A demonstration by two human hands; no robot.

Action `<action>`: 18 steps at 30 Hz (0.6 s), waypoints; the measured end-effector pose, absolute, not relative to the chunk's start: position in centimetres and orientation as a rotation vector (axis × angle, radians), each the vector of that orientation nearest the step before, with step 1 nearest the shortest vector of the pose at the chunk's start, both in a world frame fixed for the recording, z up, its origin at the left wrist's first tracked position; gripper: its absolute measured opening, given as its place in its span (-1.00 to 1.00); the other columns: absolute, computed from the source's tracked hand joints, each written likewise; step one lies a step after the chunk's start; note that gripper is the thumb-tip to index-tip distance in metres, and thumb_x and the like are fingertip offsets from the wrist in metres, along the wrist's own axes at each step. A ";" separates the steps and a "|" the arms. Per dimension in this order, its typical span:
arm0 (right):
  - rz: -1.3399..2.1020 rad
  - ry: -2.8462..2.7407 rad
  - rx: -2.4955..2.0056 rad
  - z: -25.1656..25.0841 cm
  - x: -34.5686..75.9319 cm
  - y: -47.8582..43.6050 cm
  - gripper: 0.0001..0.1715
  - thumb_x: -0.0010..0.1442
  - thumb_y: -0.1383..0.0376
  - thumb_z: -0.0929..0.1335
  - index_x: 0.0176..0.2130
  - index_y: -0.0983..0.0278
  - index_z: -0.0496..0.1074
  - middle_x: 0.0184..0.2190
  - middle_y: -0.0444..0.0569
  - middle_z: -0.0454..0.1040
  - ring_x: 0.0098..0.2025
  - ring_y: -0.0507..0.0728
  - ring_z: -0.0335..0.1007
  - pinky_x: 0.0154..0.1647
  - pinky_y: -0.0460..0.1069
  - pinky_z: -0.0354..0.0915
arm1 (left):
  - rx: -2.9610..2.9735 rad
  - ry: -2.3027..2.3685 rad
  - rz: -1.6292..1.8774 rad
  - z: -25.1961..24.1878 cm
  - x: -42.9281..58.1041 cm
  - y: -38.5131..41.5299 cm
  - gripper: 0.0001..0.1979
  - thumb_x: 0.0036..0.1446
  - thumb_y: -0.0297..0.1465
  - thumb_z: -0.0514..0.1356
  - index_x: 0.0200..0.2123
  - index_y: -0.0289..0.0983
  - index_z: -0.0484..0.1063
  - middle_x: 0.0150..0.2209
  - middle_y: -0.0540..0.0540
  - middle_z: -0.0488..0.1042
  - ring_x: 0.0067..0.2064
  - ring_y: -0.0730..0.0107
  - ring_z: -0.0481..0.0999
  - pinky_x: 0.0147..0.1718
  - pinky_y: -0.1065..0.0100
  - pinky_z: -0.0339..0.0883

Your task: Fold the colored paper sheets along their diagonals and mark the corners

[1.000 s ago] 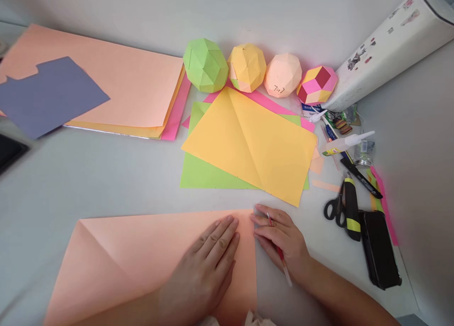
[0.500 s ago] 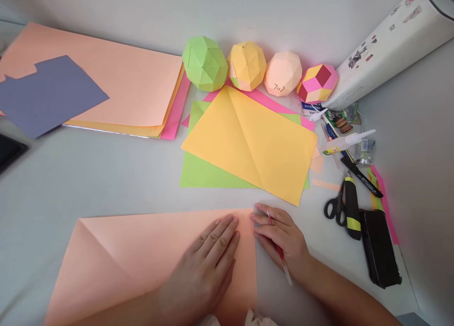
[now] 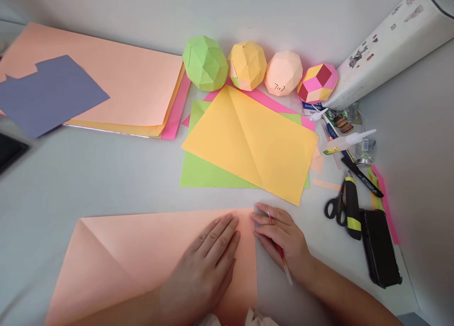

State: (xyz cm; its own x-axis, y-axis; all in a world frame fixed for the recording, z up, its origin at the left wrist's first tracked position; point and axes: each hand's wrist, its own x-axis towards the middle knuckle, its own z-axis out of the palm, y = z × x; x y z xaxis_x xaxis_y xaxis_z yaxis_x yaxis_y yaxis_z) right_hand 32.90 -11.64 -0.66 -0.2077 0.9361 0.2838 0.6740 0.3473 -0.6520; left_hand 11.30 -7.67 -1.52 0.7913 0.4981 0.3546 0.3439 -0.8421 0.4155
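A large peach paper sheet (image 3: 152, 243) lies at the near side of the table, with a diagonal crease near its left end. My left hand (image 3: 213, 259) rests flat on it with fingers stretched out together. Beside the sheet's top right corner is my right hand (image 3: 283, 238), its fingertips at the paper's right edge. A slim red pen (image 3: 280, 251) is held in that hand, its clear end pointing toward me. Farther back, a creased yellow sheet (image 3: 248, 136) lies over a green sheet (image 3: 209, 172).
Green (image 3: 205, 63), yellow (image 3: 247, 66), peach (image 3: 283, 74) and multicoloured (image 3: 318, 83) paper polyhedra line the wall. Stacked paper (image 3: 117, 80) under a purple sheet (image 3: 53, 99) lies left. Scissors (image 3: 335, 207), a cutter (image 3: 352, 207), a glue bottle (image 3: 345, 141) and a phone (image 3: 381, 248) lie right.
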 end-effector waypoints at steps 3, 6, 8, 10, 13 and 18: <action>0.524 -1.964 -1.405 -0.6 32.9 -11.6 -0.75 0.18 0.55 0.34 -0.16 0.29 0.40 -0.09 0.09 0.55 0.14 0.20 0.34 0.06 0.14 0.35 | 2.652 0.647 0.661 -1.5 11.3 -7.7 -0.69 0.19 -0.61 0.04 -0.03 -0.59 0.41 0.09 -0.47 0.36 0.22 -0.14 0.22 0.13 -0.05 0.22; 0.527 -1.961 -1.407 -0.6 32.9 -11.7 -0.75 0.17 0.55 0.34 -0.16 0.28 0.40 -0.09 0.08 0.55 0.14 0.21 0.34 0.06 0.14 0.35 | 2.647 0.666 0.672 -1.5 11.2 -7.8 -0.70 0.19 -0.60 0.05 -0.04 -0.58 0.42 0.07 -0.46 0.37 0.20 -0.15 0.24 0.11 -0.08 0.25; 0.522 -1.956 -1.405 -0.6 32.9 -11.7 -0.74 0.17 0.55 0.35 -0.15 0.28 0.40 -0.09 0.07 0.55 0.14 0.20 0.34 0.06 0.14 0.35 | 2.640 0.689 0.678 -1.5 11.2 -7.8 -0.71 0.19 -0.58 0.06 -0.05 -0.56 0.43 0.05 -0.46 0.39 0.19 -0.16 0.26 0.09 -0.11 0.25; 0.521 -1.952 -1.406 -0.7 32.9 -11.7 -0.73 0.17 0.55 0.35 -0.15 0.28 0.39 -0.09 0.06 0.56 0.14 0.20 0.34 0.07 0.14 0.34 | 2.633 0.713 0.680 -1.5 11.2 -7.9 -0.71 0.20 -0.56 0.06 -0.06 -0.55 0.43 0.04 -0.44 0.40 0.18 -0.17 0.26 0.08 -0.13 0.26; 0.524 -1.949 -1.406 -0.7 32.9 -11.7 -0.73 0.17 0.56 0.35 -0.16 0.27 0.39 -0.10 0.05 0.56 0.14 0.19 0.34 0.07 0.14 0.34 | 2.637 0.733 0.685 -1.5 11.3 -7.9 -0.71 0.19 -0.56 0.07 -0.05 -0.53 0.43 0.03 -0.42 0.41 0.17 -0.17 0.27 0.07 -0.14 0.26; 0.538 -1.948 -1.418 -0.6 32.9 -11.8 -0.72 0.18 0.54 0.34 -0.14 0.25 0.39 -0.09 0.05 0.56 0.14 0.20 0.34 0.07 0.16 0.35 | 2.661 0.741 0.671 -1.5 11.2 -7.8 -0.71 0.20 -0.55 0.06 -0.04 -0.50 0.43 0.03 -0.40 0.42 0.18 -0.14 0.26 0.07 -0.12 0.27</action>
